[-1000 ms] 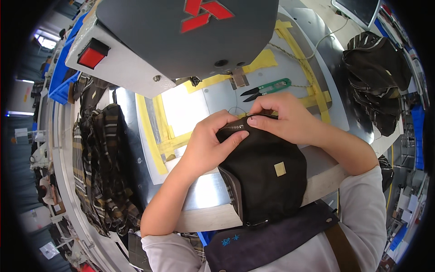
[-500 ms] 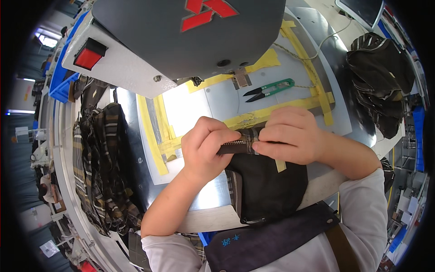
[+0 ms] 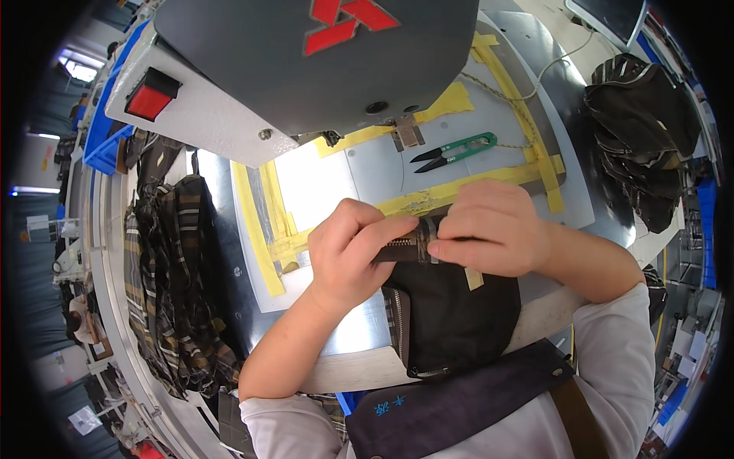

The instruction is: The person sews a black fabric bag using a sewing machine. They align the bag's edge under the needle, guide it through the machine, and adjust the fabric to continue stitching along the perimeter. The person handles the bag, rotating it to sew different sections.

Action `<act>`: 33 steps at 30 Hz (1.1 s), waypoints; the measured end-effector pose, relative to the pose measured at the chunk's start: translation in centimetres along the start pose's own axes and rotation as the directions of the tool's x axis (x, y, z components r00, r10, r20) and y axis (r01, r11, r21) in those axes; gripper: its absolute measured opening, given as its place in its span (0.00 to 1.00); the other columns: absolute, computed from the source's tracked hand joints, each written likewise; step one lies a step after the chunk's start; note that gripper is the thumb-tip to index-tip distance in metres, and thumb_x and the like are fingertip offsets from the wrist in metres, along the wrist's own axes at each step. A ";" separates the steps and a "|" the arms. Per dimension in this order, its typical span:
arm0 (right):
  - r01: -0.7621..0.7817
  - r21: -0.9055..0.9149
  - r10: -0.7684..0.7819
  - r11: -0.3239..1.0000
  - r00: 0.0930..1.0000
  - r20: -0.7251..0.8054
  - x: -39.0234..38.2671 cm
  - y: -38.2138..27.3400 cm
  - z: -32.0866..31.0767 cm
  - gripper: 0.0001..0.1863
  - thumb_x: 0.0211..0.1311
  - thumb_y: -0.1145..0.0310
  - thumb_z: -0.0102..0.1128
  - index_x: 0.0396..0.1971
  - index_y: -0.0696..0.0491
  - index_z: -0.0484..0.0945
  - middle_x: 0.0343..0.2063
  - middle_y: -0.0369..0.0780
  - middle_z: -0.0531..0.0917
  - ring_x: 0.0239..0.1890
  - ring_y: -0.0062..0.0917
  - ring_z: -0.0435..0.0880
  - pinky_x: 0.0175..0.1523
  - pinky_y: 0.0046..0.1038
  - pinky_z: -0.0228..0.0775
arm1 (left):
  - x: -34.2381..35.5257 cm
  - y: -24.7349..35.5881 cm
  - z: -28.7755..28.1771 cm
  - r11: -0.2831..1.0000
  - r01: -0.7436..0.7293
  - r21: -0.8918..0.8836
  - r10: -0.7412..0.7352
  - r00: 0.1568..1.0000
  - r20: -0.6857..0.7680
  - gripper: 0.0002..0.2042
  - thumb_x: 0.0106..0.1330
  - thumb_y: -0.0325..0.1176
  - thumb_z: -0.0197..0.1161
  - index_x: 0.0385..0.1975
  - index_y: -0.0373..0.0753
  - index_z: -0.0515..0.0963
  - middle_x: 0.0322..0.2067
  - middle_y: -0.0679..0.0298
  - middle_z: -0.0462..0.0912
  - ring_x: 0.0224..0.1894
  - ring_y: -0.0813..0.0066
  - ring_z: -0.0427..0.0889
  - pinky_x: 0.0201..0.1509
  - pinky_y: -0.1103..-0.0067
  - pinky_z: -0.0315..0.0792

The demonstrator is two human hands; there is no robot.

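A dark zippered fabric piece (image 3: 462, 321) with plaid lining at its edge hangs from my hands over the table's near edge. My left hand (image 3: 344, 256) pinches its upper edge beside a short stretch of metal zipper (image 3: 401, 242), thumb and fingers closed. Close by on the right, my right hand (image 3: 497, 233) grips the same edge where plaid fabric folds over, its fingers curled. Its hidden fingertips lie behind the cloth. A pale yellow tab (image 3: 474, 279) sticks out below my right hand. Another zipper (image 3: 401, 329) runs down the piece's left side.
A grey sewing machine head (image 3: 321, 69) overhangs the far side. Under it, green-handled thread snips (image 3: 466, 149) lie on a plate edged with yellow tape (image 3: 547, 180). Plaid and dark garments (image 3: 180, 283) hang at left; a dark bundle (image 3: 634, 130) lies at right.
My left thumb and fingers have shifted slightly right and up along the edge, closer to my right hand. The grip of both hands stays on the fabric.
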State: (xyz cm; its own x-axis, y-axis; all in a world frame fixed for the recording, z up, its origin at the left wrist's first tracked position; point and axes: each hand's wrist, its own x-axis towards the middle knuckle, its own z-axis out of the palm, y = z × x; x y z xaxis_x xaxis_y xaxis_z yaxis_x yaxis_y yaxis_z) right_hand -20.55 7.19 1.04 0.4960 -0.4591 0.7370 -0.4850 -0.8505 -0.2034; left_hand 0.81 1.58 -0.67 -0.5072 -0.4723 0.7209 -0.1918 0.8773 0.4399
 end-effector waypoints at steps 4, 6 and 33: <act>-0.437 0.237 0.419 0.867 0.899 0.125 -0.4 0.4 -0.2 0.16 0.46 0.71 0.72 0.37 0.53 0.80 0.35 0.37 0.82 0.36 0.26 0.82 0.45 0.25 0.75 | 0.5 -0.2 0.1 0.981 0.172 -0.090 -0.164 0.982 0.089 0.17 0.40 0.19 0.71 0.33 0.42 0.83 0.26 0.65 0.71 0.25 0.71 0.74 0.24 0.80 0.67; -0.712 0.490 0.707 0.503 0.665 0.241 0.2 0.4 -0.1 0.23 0.47 0.72 0.74 0.45 0.54 0.79 0.38 0.39 0.82 0.39 0.24 0.83 0.48 0.25 0.74 | 0.3 -0.2 -0.1 0.939 0.299 -0.171 -0.296 0.954 0.046 0.14 0.44 0.16 0.69 0.32 0.40 0.82 0.27 0.64 0.72 0.30 0.71 0.73 0.31 0.80 0.68; -0.755 -0.249 0.139 0.607 0.409 -0.902 -16.3 3.3 -28.1 0.20 0.67 0.69 0.57 0.56 0.60 0.71 0.52 0.41 0.78 0.53 0.26 0.75 0.61 0.28 0.62 | 0.3 2.3 -1.2 0.873 0.393 -0.288 -0.304 0.902 0.307 0.15 0.60 0.24 0.64 0.47 0.41 0.77 0.43 0.60 0.76 0.35 0.74 0.81 0.33 0.81 0.76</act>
State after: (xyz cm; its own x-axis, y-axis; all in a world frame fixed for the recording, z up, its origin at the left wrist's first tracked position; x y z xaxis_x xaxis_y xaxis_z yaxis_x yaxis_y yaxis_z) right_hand -50.45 19.09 6.48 -0.5141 -0.0752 0.8544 -0.8479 -0.1063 -0.5195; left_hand 1.23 3.31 1.23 -0.6571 -0.6668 0.3515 -0.1250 0.5563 0.8215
